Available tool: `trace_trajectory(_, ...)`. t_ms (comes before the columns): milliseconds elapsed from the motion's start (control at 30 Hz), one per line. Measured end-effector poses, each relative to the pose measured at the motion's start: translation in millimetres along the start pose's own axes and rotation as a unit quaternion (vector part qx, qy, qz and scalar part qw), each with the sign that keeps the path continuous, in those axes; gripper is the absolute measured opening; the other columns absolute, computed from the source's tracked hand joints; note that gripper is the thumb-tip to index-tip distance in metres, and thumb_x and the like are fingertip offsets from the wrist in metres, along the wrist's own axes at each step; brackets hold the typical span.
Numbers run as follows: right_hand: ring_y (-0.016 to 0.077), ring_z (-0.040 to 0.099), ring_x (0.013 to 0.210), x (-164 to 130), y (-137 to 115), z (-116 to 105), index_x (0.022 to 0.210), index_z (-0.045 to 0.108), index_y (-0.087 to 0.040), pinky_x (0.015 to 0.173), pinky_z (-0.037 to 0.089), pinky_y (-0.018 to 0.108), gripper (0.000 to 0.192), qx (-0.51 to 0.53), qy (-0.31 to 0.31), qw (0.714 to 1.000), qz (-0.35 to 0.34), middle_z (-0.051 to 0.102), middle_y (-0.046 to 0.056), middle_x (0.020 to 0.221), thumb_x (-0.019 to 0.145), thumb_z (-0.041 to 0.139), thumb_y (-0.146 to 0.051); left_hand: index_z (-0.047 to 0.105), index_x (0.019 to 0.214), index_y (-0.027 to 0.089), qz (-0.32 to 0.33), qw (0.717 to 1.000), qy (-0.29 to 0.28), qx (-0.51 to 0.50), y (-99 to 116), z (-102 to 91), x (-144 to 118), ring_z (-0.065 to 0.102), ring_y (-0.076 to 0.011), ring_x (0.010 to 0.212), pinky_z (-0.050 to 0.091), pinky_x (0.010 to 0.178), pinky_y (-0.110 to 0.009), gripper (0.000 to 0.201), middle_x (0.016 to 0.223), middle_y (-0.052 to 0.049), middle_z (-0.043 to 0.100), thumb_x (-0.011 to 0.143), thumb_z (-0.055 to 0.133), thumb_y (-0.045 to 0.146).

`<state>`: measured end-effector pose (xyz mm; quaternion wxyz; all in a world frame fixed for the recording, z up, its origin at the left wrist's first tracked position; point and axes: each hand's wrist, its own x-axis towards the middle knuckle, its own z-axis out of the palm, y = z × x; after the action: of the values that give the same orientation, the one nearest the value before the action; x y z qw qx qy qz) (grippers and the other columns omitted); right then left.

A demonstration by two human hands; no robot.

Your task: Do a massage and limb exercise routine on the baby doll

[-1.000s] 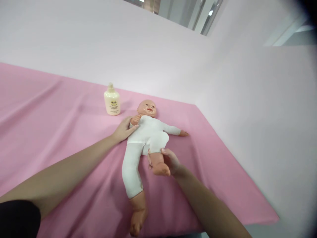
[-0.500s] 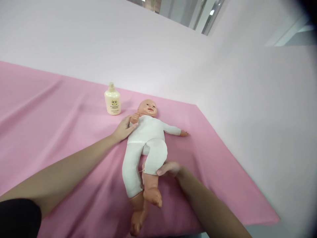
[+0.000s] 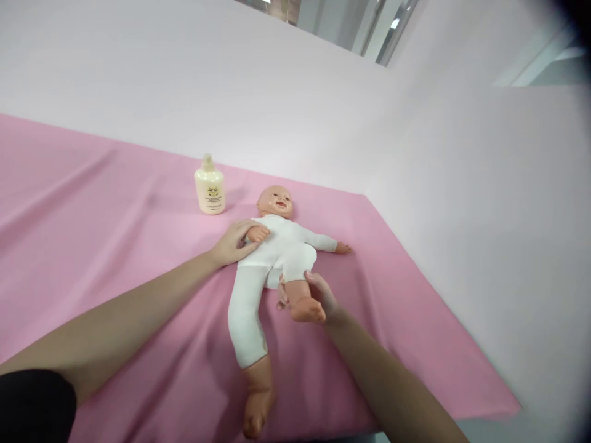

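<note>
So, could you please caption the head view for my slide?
Left hand on doll, right hand bending its leg, bottle behind.

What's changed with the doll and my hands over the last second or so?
The right hand pushed the doll's bent leg back up toward its belly, after stretching it out half a second ago; its grip stayed on the lower leg. The left hand slid further over the doll's near arm, onto its chest. The other leg, the outstretched arm, the lotion bottle and the pink cloth stayed put.
</note>
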<state>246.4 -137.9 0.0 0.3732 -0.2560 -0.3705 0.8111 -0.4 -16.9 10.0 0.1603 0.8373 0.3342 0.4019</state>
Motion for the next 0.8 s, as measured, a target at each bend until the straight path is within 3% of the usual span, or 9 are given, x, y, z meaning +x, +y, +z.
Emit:
trace_trajectory(267,0.0145,0.049,0.063,1.7,-11.1,6.9,0.092,0.066,-0.02,0.069,0.05,0.035,0.046,0.022,0.066,0.997,-0.019,0.054,-0.002,0.068,0.082,0.065,-0.064,0.065,0.121,0.022,0.06,0.997,-0.042,0.034,-4.5,0.0,0.2,0.062,-0.0331,0.117,0.043,0.108,-0.052,0.046,0.122,-0.011,0.071,0.081,0.058,0.044)
trace_trajectory(467,0.0148,0.048,0.06,3.5,-9.4,5.8,0.088,0.069,-0.018,0.064,0.046,0.033,0.046,0.013,0.093,0.995,-0.019,0.055,-0.001,0.066,0.084,0.063,-0.063,0.064,0.122,0.022,0.062,0.996,-0.051,0.041,-5.0,0.3,-0.3,0.061,-0.033,0.118,0.041,0.109,-0.052,0.047,0.125,-0.012,0.07,0.081,0.057,0.042)
trace_trajectory(633,0.0142,0.049,0.058,3.3,-7.2,5.3,0.088,0.067,-0.019,0.065,0.049,0.034,0.043,0.007,0.088,0.996,-0.028,0.056,-0.001,0.066,0.087,0.062,-0.062,0.063,0.12,0.021,0.043,0.997,-0.045,0.037,-1.3,-0.7,0.4,0.062,-0.0323,0.116,0.042,0.108,-0.051,0.046,0.122,-0.011,0.071,0.082,0.056,0.045)
trace_trajectory(800,0.0151,0.056,0.063,2.2,-4.9,8.0,0.091,0.071,-0.017,0.067,0.053,0.034,0.047,0.016,0.069,0.997,-0.035,0.062,0.001,0.071,0.078,0.071,-0.062,0.064,0.118,0.021,0.034,0.999,-0.017,0.023,-1.5,1.1,1.0,0.064,-0.0304,0.113,0.044,0.106,-0.048,0.04,0.118,-0.011,0.072,0.086,0.056,0.044)
